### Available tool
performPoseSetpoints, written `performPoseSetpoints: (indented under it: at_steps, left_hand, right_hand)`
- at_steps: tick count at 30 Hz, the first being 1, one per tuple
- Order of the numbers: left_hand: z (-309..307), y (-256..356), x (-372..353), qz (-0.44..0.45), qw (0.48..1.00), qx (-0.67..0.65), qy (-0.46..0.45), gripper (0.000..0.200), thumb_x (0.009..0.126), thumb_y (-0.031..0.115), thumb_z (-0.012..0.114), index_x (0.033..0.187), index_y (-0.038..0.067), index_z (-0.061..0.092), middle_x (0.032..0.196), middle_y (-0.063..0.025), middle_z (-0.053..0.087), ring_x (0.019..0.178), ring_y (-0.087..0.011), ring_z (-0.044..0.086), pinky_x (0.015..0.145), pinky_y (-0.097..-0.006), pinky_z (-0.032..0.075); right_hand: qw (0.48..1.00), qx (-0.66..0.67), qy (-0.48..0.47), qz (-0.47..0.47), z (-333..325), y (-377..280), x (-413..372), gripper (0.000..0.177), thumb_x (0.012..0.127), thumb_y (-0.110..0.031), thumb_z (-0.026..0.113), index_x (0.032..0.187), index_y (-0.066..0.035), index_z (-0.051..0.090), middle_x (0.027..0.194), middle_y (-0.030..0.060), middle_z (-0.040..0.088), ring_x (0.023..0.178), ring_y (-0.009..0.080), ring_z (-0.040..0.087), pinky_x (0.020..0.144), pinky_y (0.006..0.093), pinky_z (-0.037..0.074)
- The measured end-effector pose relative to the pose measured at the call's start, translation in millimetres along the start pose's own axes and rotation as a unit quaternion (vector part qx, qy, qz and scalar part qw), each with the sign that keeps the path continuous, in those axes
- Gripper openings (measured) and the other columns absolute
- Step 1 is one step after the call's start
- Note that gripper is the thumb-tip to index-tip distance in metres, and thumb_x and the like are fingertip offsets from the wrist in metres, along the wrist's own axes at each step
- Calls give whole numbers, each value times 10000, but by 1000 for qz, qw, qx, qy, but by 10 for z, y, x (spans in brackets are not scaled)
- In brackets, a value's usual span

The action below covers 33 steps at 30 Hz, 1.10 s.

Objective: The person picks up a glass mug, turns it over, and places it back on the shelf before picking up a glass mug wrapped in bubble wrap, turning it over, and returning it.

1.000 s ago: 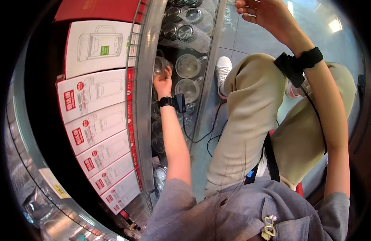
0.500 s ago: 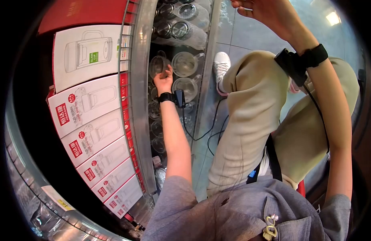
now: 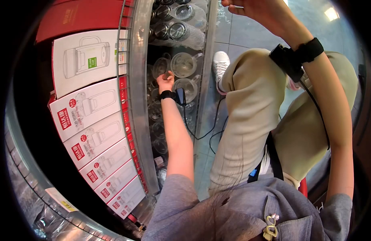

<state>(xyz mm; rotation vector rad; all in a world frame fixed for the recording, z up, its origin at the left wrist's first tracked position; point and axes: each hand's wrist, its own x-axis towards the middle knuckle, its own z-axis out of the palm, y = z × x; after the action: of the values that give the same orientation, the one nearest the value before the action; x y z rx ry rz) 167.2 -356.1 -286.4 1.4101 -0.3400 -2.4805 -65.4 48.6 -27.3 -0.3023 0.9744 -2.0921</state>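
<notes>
My left hand (image 3: 166, 81) reaches into the shelf at the near edge of a clear glass mug (image 3: 161, 66) with a handle. Its fingers are bent and loosely apart, the fingertips overlapping the mug's lower side. To the right of this mug stand a ribbed clear glass cup (image 3: 183, 65) and, nearer me, another glass cup (image 3: 185, 89). My right hand (image 3: 254, 10) is raised over the floor at the top edge, away from the shelf. Some of its fingers show, slightly apart and holding nothing; the rest is cut off by the frame.
White-and-red boxes (image 3: 87, 103) stand in a row behind a wire rail (image 3: 122, 60) on the left. Dark-lidded glass jars (image 3: 177, 31) in plastic wrap fill the shelf's far end. A metal shelf edge (image 3: 205, 72) and a black cable (image 3: 193, 137) lie between shelf and legs.
My left hand has drawn back slightly toward me, its fingers now lower on the glass mug. The mug sits a little closer to the ribbed cup. My right hand has shifted slightly left.
</notes>
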Motion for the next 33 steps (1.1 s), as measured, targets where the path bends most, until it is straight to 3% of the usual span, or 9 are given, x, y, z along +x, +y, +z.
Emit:
performPoseSetpoints:
  at_steps: [4, 8, 12, 15, 19, 26, 29, 32, 33]
  left_hand:
    - [198, -92, -223, 90, 975, 159, 125, 18, 840, 36, 361, 833, 32, 344, 1014, -170, 426, 867, -330, 565, 493, -302, 421]
    - [170, 75, -164, 31, 973, 208, 95, 215, 817, -9, 371, 1016, -40, 294, 1192, -209, 342, 1003, -375, 485, 648, -400, 501]
    - [64, 53, -20, 113, 972, 205, 21, 311, 793, -64, 342, 1103, -88, 357, 1184, -209, 381, 1080, -394, 408, 844, -544, 482]
    - [103, -63, -64, 93, 991, 88, 36, 333, 793, -85, 312, 1118, -97, 388, 1207, -214, 387, 1085, -383, 417, 848, -556, 473]
    - [145, -112, -91, 48, 996, 53, 48, 418, 814, -72, 273, 1231, -81, 285, 1258, -227, 357, 1137, -391, 398, 857, -521, 479]
    - [121, -22, -97, 19, 992, 118, 37, 456, 814, -36, 350, 1248, -48, 208, 1227, -270, 363, 1050, -439, 471, 821, -523, 484]
    - [257, -99, -356, 88, 964, 246, 53, 508, 799, 72, 489, 1251, 14, 264, 1241, -233, 369, 1109, -427, 426, 845, -536, 434]
    - [741, -516, -1032, 212, 865, 432, 143, 584, 765, 208, 591, 1257, 65, 310, 1262, -186, 369, 1177, -393, 359, 868, -522, 383]
    - [836, -570, -1157, 206, 824, 509, 138, 639, 743, 272, 622, 1263, 51, 325, 1284, -151, 361, 1207, -358, 316, 873, -496, 361]
  right_hand:
    - [1000, -14, 14, 2, 33, 1, 6, 245, 855, -226, 473, 958, -19, 555, 810, 49, 602, 740, 126, 577, 704, 242, 454]
    - [1000, -9, 7, 2, 12, 7, 29, 236, 852, -229, 482, 943, -25, 560, 811, 46, 605, 739, 124, 577, 703, 239, 452]
    - [1000, -6, 7, -12, 16, 23, 65, 225, 850, -228, 486, 933, -35, 568, 803, 37, 611, 738, 118, 576, 700, 239, 449]
    - [1000, -3, -1, -17, 31, 11, 60, 215, 846, -228, 492, 917, -42, 575, 786, 31, 614, 726, 111, 575, 697, 234, 446]
    - [1000, 8, -7, -13, 3, 26, 71, 212, 835, -235, 512, 900, -45, 579, 767, 25, 616, 703, 103, 577, 682, 227, 446]
    - [1000, -1, -6, -8, 33, 25, 75, 205, 833, -236, 520, 883, -49, 587, 752, 27, 620, 686, 94, 582, 654, 211, 453]
    - [1000, -1, -7, -9, 54, 26, 77, 201, 832, -231, 522, 881, -49, 592, 750, 27, 621, 684, 92, 584, 650, 207, 453]
    - [1000, 5, -6, -7, 58, 34, 70, 197, 831, -225, 524, 881, -48, 595, 752, 28, 622, 682, 90, 586, 639, 204, 453]
    - [1000, 7, -4, -6, 63, 29, 63, 196, 831, -225, 525, 879, -49, 596, 750, 27, 622, 678, 91, 586, 634, 204, 453]
